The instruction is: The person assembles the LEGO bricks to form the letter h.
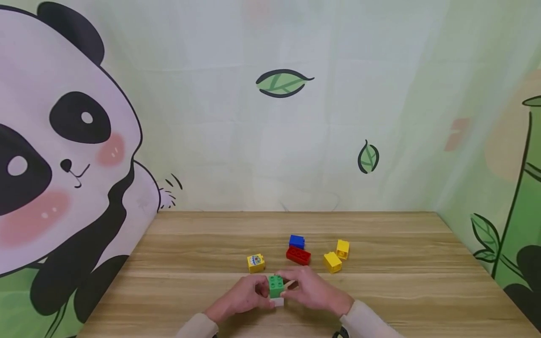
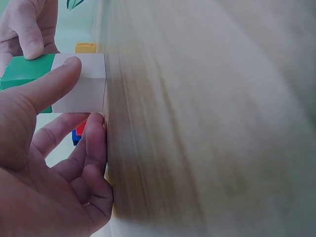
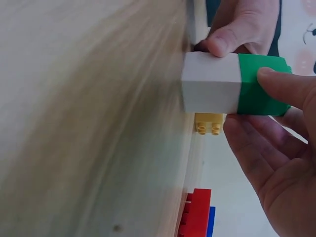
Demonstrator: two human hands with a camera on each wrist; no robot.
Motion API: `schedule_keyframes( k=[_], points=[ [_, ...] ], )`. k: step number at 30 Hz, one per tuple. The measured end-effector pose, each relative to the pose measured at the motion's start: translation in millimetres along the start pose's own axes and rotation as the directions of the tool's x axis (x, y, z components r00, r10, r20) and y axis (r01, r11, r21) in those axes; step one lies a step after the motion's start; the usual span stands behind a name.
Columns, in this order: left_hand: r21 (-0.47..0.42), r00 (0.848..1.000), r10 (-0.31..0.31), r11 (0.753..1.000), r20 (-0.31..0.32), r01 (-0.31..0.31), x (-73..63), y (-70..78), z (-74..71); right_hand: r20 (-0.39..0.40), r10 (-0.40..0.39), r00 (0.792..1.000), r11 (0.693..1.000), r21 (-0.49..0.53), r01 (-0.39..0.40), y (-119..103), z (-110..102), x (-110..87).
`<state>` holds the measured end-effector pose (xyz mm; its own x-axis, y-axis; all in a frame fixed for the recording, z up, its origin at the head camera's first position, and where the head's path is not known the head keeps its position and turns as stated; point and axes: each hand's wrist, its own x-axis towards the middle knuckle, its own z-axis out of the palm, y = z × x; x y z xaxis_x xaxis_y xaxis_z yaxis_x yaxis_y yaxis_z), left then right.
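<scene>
A green toy brick (image 1: 276,287) with studs on top sits directly on a white brick (image 2: 88,84), the two forming a small upright stack on the wooden table. My left hand (image 1: 244,295) holds the white brick low down, its thumb lying across one face in the left wrist view. From the other side, my right hand (image 1: 312,290) grips the green brick between thumb and fingers. In the right wrist view, the white brick's lower end is right at the tabletop, and green and white meet along a straight seam.
Beyond the hands, a yellow brick (image 1: 255,263) with a printed picture stands to the left. A red brick (image 1: 298,256) lies in front of a blue brick (image 1: 297,241). Two more yellow bricks, one nearer (image 1: 333,262) and one farther (image 1: 343,249), lie to the right. A panda-printed cloth hangs behind the table.
</scene>
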<state>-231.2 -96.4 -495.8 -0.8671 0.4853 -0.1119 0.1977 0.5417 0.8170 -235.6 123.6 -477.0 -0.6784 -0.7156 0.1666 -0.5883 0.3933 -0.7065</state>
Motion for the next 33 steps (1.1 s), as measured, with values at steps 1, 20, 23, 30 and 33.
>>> schedule_keyframes(
  k=[1, 20, 23, 30, 33],
  points=[
    [-0.001, 1.000, -0.003, 1.000, 0.002, 0.003, 0.3, -0.2, 0.0, -0.004, 0.004, 1.000, 1.000, 0.011, -0.004, 0.1, 0.0, 0.0],
    [-0.002, 1.000, -0.007, 1.000, -0.018, 0.007, 11.4, 1.8, -2.1, -0.054, 0.090, 0.994, 0.986, 0.144, -0.082, 10.6, -2.8, 10.8],
    [0.012, 1.000, -0.007, 1.000, -0.027, 0.007, 14.7, 2.2, -2.6, -0.053, 0.142, 0.988, 0.979, 0.158, -0.133, 12.2, -5.1, 12.6],
    [0.000, 0.999, 0.009, 1.000, -0.033, -0.009, 22.7, -0.3, -4.2, -0.069, 0.230, 0.971, 0.968, 0.122, -0.220, 15.3, -7.5, 14.8],
    [-0.005, 0.999, 0.027, 1.000, -0.043, -0.027, 25.8, -0.9, -4.7, -0.080, 0.221, 0.972, 0.971, 0.115, -0.211, 16.5, -8.5, 15.8]
  ],
)
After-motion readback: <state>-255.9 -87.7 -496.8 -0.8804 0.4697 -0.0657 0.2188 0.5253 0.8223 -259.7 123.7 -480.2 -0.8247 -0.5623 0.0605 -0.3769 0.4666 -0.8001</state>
